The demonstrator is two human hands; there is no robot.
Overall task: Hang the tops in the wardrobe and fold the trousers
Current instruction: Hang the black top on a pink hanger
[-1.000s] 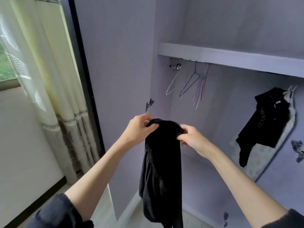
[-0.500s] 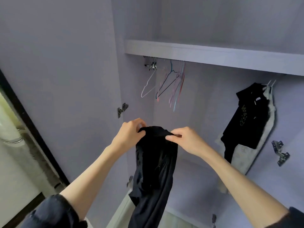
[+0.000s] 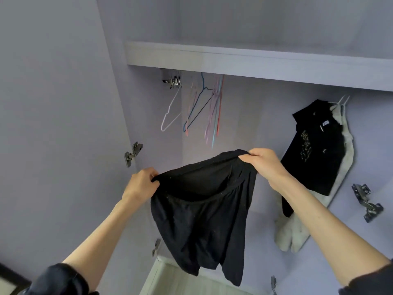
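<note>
Trousers [image 3: 202,211], black and short-legged from what I can see, hang spread open in front of the wardrobe [image 3: 63,103], held up by the waistband at both ends. Largest in my view is the wardrobe itself, pale lilac, with its left door swung open and a shelf [image 3: 255,60] running across the top. Under that shelf, to the right, a black top [image 3: 314,150] hangs on a hanger with a light grey garment [image 3: 297,228] just behind it. Further left a bunch of empty wire hangers [image 3: 204,109] in white, blue, pink and red dangle close together. My left hand [image 3: 142,184] pinches the lower left end of the waistband with curled fingers; my right hand [image 3: 263,162] grips the higher right end the same way. Metal hinges [image 3: 133,154] show on the door and on the right wall.
</note>
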